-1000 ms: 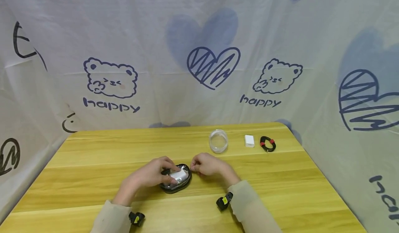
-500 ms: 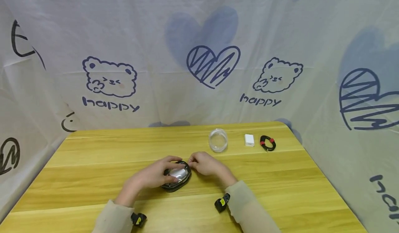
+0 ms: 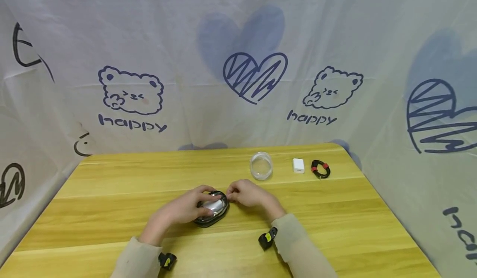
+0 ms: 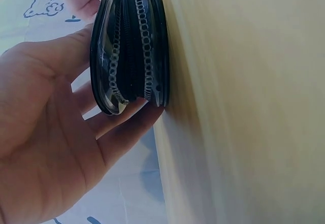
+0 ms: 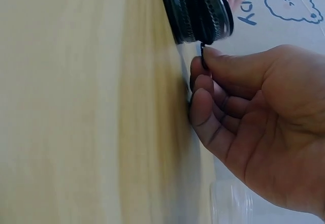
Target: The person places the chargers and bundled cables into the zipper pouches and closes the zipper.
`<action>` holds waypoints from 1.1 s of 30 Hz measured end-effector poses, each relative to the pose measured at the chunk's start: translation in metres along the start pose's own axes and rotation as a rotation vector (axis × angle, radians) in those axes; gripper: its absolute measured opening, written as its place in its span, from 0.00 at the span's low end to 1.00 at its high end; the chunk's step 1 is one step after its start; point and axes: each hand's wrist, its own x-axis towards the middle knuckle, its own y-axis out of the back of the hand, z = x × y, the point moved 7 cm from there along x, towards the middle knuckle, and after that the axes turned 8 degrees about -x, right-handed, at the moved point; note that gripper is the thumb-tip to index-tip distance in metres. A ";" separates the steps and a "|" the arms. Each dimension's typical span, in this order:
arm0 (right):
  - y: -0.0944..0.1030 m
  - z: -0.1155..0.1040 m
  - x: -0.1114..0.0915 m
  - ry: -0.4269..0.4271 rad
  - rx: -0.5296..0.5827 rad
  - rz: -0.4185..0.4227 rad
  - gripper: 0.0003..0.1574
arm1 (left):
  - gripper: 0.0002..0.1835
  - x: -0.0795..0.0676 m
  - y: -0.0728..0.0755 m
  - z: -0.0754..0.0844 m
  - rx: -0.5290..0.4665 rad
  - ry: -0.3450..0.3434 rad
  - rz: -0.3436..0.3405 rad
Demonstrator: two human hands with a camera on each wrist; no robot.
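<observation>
A small oval zip case (image 3: 220,213) with a clear top and black edging lies on the wooden table, something silvery-white showing through it. My left hand (image 3: 184,207) grips it from the left, thumb and fingers spread over its top and sides. Seen edge-on in the left wrist view, the case (image 4: 129,46) has a black zipper band between two rows of pale stitching. At its right end, my right hand (image 3: 246,193) pinches a small black zipper pull (image 5: 203,56) between thumb and forefinger; the other fingers are curled.
Farther back stand a clear round container (image 3: 261,166) and a white charger block (image 3: 298,165). Right of them lies a coiled black cable (image 3: 321,169) with red ties. The table (image 3: 130,174) ends at a printed white curtain (image 3: 208,121).
The left hand and the case have shifted slightly, and the silvery patch under the clear top looks different. The right hand stays at the case's right end with almost no movement.
</observation>
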 end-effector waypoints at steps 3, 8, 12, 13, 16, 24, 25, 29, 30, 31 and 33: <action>0.002 0.002 -0.002 -0.010 0.064 -0.024 0.07 | 0.26 0.001 0.001 0.000 0.002 0.007 0.004; 0.003 0.004 -0.006 -0.024 0.155 -0.091 0.07 | 0.26 0.001 0.002 0.001 0.011 0.014 0.010; 0.005 0.004 -0.008 -0.030 0.173 -0.126 0.08 | 0.26 0.002 0.002 0.003 0.027 0.009 0.010; 0.005 0.004 -0.008 -0.032 0.175 -0.128 0.08 | 0.26 0.003 0.002 0.003 0.029 0.009 0.009; 0.006 0.004 -0.008 -0.031 0.175 -0.126 0.06 | 0.26 0.003 0.002 0.003 0.028 0.009 0.008; 0.006 0.005 -0.006 0.019 0.133 -0.111 0.06 | 0.27 0.002 0.003 0.002 0.044 -0.011 0.006; 0.006 0.005 -0.006 0.023 0.130 -0.101 0.05 | 0.27 0.001 0.004 0.002 0.046 -0.012 0.009; 0.006 0.004 -0.004 0.030 0.136 -0.040 0.04 | 0.27 -0.001 0.006 0.002 0.060 -0.025 0.027; 0.006 0.004 -0.004 0.030 0.134 -0.021 0.05 | 0.28 -0.001 0.006 0.002 0.062 -0.027 0.034; 0.006 0.003 -0.003 0.029 0.130 -0.002 0.05 | 0.28 -0.002 0.007 0.002 0.062 -0.029 0.042; 0.007 0.001 -0.002 0.033 0.105 0.035 0.05 | 0.29 -0.002 0.008 0.001 0.061 -0.025 0.054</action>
